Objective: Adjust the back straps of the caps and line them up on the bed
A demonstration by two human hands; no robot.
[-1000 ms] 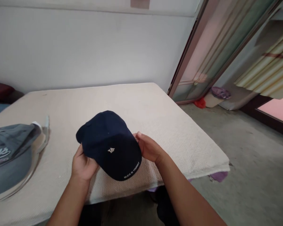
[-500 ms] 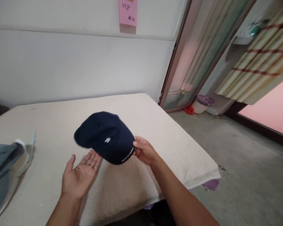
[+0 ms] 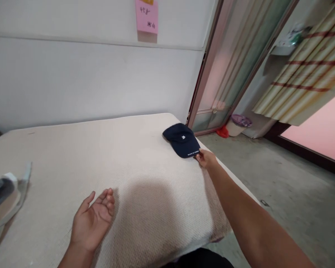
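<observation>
A navy baseball cap with a small white emblem and white lettering along its brim is at the far right part of the cloth-covered table. My right hand pinches the brim edge between thumb and fingers, its arm stretched forward. Whether the cap rests fully on the cloth I cannot tell. My left hand is palm up at the near side, fingers loosely curled and apart, holding nothing. At the left edge lies a grey-blue cap with a pale strap, partly out of view.
A white wall with a pink note stands behind the table. To the right are a sliding glass door, a waste bin with a purple liner, a red bag, a striped curtain and the concrete floor.
My right hand has carried the navy cap away to the far right side of the table. My left hand stays near its place, now apart from the cap, its fingers more curled.
</observation>
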